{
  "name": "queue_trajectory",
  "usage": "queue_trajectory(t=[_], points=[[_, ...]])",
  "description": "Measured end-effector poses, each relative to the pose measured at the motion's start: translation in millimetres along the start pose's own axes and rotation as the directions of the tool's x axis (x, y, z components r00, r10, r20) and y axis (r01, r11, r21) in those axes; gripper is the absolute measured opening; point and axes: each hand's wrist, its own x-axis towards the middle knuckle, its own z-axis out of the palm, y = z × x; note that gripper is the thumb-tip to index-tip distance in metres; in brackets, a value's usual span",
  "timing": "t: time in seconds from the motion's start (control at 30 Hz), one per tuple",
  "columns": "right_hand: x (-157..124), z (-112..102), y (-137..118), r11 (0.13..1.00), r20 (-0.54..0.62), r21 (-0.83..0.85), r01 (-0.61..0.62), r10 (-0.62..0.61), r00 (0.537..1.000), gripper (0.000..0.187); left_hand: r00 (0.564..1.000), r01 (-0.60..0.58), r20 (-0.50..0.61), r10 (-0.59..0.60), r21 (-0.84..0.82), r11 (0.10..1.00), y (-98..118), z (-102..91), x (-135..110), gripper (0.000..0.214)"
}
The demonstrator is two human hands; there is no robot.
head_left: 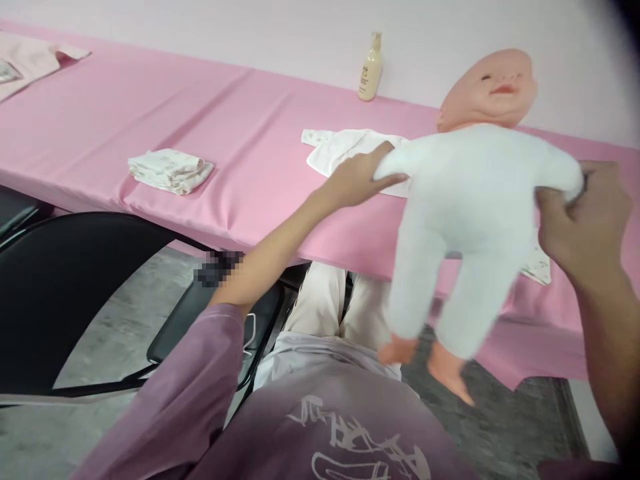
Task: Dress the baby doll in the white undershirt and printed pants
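Observation:
A baby doll [473, 193] with a white cloth body and plastic head and feet hangs upright in the air, its front toward me. Its arm on the left side is gripped by my left hand [357, 179], and my right hand [583, 213] is closed around the other arm. The doll's feet dangle below the table's front edge. Behind it, a small white baby garment [345, 150] lies spread on the pink tablecloth [260, 133], partly hidden by the doll and my left hand. Another patterned cloth [539, 263] peeks out near my right hand.
A cream pump bottle [370, 70] stands at the back by the wall. Folded white cloths [170, 171] are stacked left of centre, and a pale pink garment [35, 60] lies at the far left. Black folding chairs [85, 287] stand along the table's front edge.

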Motion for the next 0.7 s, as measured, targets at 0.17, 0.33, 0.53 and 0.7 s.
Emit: queue_trajectory(t=[0.17, 0.33, 0.53, 0.7], points=[[43.7, 28.0, 0.3, 0.991, 0.187, 0.014, 0.134, -0.135, 0.973, 0.085, 0.986, 0.042, 0.157, -0.055, 0.084, 0.996, -42.0, -42.7, 44.8, 0.071], [97.2, 66.6, -19.0, 0.98, 0.235, 0.03, 0.199, -0.201, 0.951, 0.098, 0.964, 0.093, 0.234, -0.128, 0.152, 0.984, -79.2, -63.3, 83.8, 0.075], [146.1, 106.8, -52.4, 0.964, 0.314, 0.157, 0.214, -0.254, 0.915, 0.083, 0.932, 0.195, 0.269, -0.244, 0.197, 0.961, -128.5, -79.5, 118.2, 0.083], [172.2, 139.1, -61.2, 0.961, 0.351, 0.159, 0.226, -0.269, 0.897, 0.074, 0.929, 0.2, 0.271, -0.253, 0.208, 0.957, -162.7, -73.3, 142.1, 0.087]])
